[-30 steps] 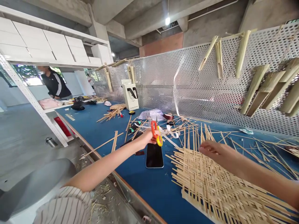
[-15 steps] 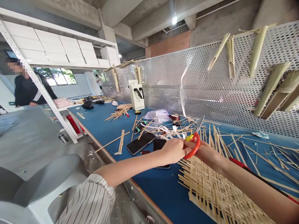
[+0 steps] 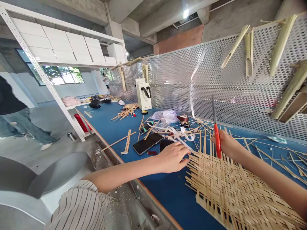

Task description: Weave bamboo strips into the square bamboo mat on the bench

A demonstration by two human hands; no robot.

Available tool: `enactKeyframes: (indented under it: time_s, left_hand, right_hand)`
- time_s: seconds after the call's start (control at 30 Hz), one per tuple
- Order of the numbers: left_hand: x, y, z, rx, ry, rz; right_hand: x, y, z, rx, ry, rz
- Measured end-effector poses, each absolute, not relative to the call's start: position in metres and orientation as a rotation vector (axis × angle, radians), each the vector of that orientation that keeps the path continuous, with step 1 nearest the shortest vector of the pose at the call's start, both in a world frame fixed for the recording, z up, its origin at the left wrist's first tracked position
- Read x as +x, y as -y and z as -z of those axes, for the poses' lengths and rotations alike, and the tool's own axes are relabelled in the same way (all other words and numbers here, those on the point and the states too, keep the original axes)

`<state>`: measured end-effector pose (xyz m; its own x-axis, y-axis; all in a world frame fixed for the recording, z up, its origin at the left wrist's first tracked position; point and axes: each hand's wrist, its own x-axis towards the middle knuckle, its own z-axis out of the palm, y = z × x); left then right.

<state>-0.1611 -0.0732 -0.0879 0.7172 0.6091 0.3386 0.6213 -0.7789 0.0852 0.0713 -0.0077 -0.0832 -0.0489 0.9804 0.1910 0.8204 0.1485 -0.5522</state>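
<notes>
Right hand grips orange-handled scissors over a woven bamboo mat

The right hand [image 3: 228, 145] is closed around the handle of the scissors [image 3: 217, 140], which stand nearly upright with the blades together and pointing up, just above the mat's far edge. The left hand [image 3: 172, 157] is open, fingers loosely spread, just beside the mat's left edge; whether it touches the mat cannot be told. The woven bamboo mat [image 3: 230, 188] lies at the near right of the blue tabletop [image 3: 165, 195], its loose strip ends fanning out on all visible sides. Beyond the left hand, a black smartphone [image 3: 146, 143] lies beside a second phone [image 3: 165, 144], with scattered bamboo strips [image 3: 128, 141] and a white ribbon [image 3: 182, 136] further along the tabletop.
</notes>
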Motion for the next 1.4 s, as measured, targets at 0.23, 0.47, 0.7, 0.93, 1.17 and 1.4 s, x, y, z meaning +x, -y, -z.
enactKeyframes:
  time_s: [0.23,0.47,0.7,0.93,1.17,1.4]
  left_hand:
    - [-0.179,0.09,0.119,-2.863,0.888,0.31]
    - [-0.187,0.087,0.115,-2.788,0.898,0.392]
    - [-0.171,0.058,0.059,-2.663,1.194,0.565]
    - [-0.162,0.016,0.039,-3.832,1.367,-0.169]
    - [-0.17,0.017,0.061,-4.0,2.16,0.223]
    - [-0.196,-0.003,0.077,-3.371,2.864,0.729]
  right_hand:
    - [0.071,0.026,0.084,-1.838,2.243,-0.131]
    - [0.078,0.026,0.087,-1.793,2.363,0.036]
    - [0.085,0.028,0.092,-1.461,2.449,0.019]
    - [0.081,0.03,0.087,-1.019,2.506,0.022]
    - [0.083,0.043,0.067,-1.084,2.305,0.258]
    - [0.12,0.081,0.048,-1.472,1.919,0.191]
